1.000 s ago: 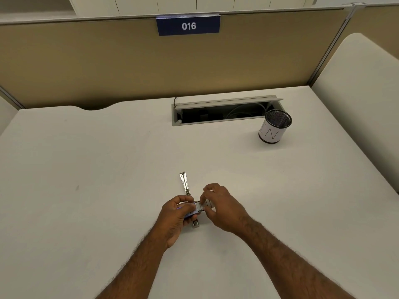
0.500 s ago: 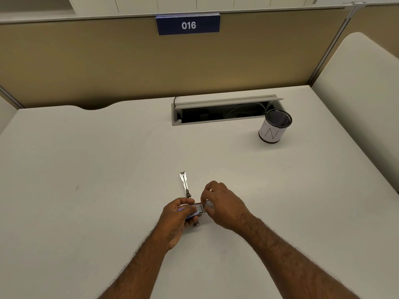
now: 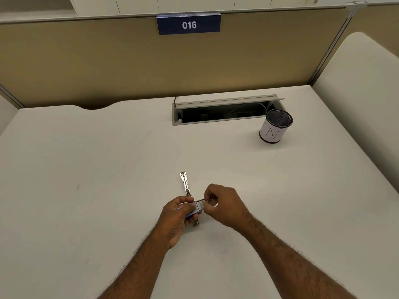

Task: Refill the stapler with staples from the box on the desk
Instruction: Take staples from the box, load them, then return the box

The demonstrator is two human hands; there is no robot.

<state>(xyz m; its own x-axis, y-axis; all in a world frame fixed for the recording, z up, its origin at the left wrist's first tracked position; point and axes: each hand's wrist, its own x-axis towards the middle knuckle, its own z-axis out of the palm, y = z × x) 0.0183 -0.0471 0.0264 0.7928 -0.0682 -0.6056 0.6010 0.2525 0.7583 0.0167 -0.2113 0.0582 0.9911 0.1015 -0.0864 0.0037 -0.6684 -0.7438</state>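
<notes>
- Stapler point(image 3: 186, 184) lies opened on the desk point(image 3: 108, 169), just beyond the left hand point(image 3: 177, 214), which grips the staple box point(image 3: 197, 207)
- Right hand point(image 3: 224, 203) now pinches a staple strip point(image 3: 200, 200) drawn clear of the box, so loading looks next

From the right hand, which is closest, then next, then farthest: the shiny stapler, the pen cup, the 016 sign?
Measured from the right hand:
1. Stapler, on the desk just left of the hand.
2. Mesh pen cup, farther back, to the right.
3. 016 sign, up on the partition, farthest.
</notes>
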